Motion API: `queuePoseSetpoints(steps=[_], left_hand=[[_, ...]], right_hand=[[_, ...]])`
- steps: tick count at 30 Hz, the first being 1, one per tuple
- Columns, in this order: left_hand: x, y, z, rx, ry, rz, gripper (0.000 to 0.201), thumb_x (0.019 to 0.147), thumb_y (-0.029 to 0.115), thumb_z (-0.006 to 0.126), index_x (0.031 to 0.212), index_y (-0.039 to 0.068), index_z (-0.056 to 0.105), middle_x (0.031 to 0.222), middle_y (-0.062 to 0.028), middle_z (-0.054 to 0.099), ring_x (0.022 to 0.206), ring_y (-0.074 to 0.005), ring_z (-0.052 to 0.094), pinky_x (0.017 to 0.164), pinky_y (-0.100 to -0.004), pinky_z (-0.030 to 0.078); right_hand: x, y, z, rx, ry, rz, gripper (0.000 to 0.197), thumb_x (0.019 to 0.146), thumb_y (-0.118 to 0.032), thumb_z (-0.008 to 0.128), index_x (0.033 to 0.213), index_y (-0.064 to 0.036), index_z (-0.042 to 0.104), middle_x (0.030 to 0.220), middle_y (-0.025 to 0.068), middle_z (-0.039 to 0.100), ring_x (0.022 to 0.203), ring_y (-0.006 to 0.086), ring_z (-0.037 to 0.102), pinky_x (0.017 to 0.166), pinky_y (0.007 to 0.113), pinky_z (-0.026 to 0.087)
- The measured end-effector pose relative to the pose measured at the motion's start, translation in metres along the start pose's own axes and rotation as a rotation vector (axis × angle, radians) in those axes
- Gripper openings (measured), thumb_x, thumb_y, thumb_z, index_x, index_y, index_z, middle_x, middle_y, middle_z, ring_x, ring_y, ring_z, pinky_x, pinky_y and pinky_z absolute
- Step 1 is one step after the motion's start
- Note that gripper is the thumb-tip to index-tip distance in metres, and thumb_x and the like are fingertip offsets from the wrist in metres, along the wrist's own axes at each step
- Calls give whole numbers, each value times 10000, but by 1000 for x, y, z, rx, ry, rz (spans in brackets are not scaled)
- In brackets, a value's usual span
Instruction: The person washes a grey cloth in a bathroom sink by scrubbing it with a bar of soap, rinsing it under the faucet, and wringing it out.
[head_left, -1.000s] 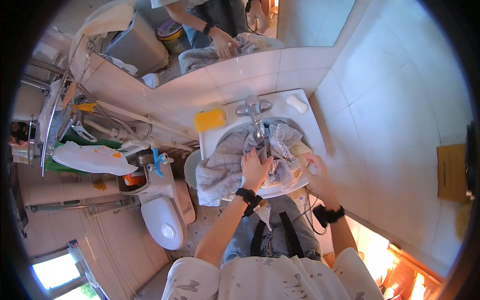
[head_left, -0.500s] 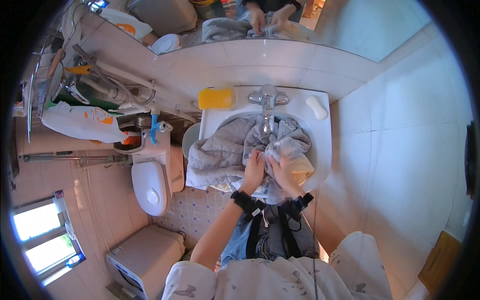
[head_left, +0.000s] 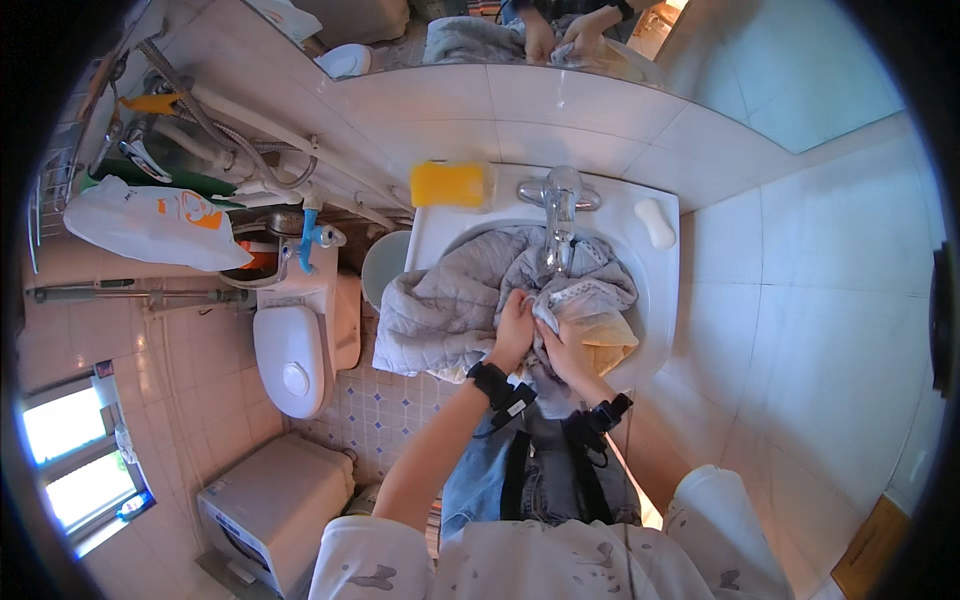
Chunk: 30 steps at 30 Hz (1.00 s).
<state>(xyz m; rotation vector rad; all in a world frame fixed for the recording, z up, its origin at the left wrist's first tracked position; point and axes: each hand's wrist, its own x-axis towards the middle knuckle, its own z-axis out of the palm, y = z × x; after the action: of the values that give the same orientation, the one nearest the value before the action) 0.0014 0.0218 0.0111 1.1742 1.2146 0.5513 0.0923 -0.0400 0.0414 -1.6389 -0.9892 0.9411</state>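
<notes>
A grey quilted cover [head_left: 440,310] lies bunched in the white washbasin [head_left: 655,285], and its left part hangs over the front left rim. White lacy trim and a pale yellow underside [head_left: 610,335] show at its right. My left hand [head_left: 515,325] is closed on a fold in front of the faucet [head_left: 562,215]. Close beside it, my right hand [head_left: 562,345] grips the same cover near the lacy edge. The fingertips of both hands are partly hidden in the cloth. Part of the cover hangs below my hands at the basin's front.
A yellow sponge [head_left: 447,185] sits at the basin's back left corner, a white bar of soap [head_left: 655,223] at the back right. Left of the basin stand a grey bucket [head_left: 388,270] and a toilet with its lid down [head_left: 290,360]. A mirror [head_left: 720,70] hangs behind.
The lacy part of the cover, smeared by motion before, now lies still and flatter, with more yellow showing. Both hands remain closed on the cloth. The whole view has shifted slightly.
</notes>
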Motion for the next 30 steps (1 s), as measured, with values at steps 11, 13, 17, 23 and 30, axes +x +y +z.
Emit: queuePoseSetpoints(steps=[11, 13, 17, 23, 30], left_hand=[[-4, -9, 0, 147, 88, 36, 145, 886, 138, 416, 970, 19, 417, 872, -216, 537, 814, -385, 539, 696, -405, 420], [-9, -5, 12, 145, 79, 118, 159, 885, 145, 423, 978, 16, 416, 891, -218, 536, 821, -389, 539, 705, -406, 421], [6, -2, -6, 14, 55, -34, 146, 887, 143, 435, 964, 21, 412, 875, -206, 520, 806, -373, 534, 711, -398, 419], [-12, -3, 2, 120, 34, 104, 143, 873, 118, 464, 967, 25, 410, 845, -164, 511, 781, -276, 537, 691, -336, 418], [-71, 48, -41, 764, 68, 399, 763, 604, 315, 759, 1201, 14, 391, 1124, -190, 441, 1001, -339, 464, 846, -397, 403]], right_hand=[[21, 4, 1, -34, -76, 131, 297, 869, -239, 491, 915, 40, 582, 770, 203, 605, 748, 333, 588, 661, 381, 436], [42, 18, -8, -49, -70, 248, 288, 864, -237, 504, 926, 32, 588, 781, 212, 607, 738, 344, 585, 656, 391, 437], [8, -5, 13, 90, -55, 121, 293, 858, -238, 511, 905, 41, 584, 771, 223, 600, 712, 345, 584, 632, 380, 435], [38, 11, -3, 2, -69, 304, 302, 871, -255, 504, 891, 34, 591, 722, 140, 606, 682, 212, 577, 630, 346, 433], [6, 8, -96, 485, 11, 455, 322, 851, -122, 541, 1148, -5, 495, 1047, 64, 569, 925, 150, 534, 799, 275, 421]])
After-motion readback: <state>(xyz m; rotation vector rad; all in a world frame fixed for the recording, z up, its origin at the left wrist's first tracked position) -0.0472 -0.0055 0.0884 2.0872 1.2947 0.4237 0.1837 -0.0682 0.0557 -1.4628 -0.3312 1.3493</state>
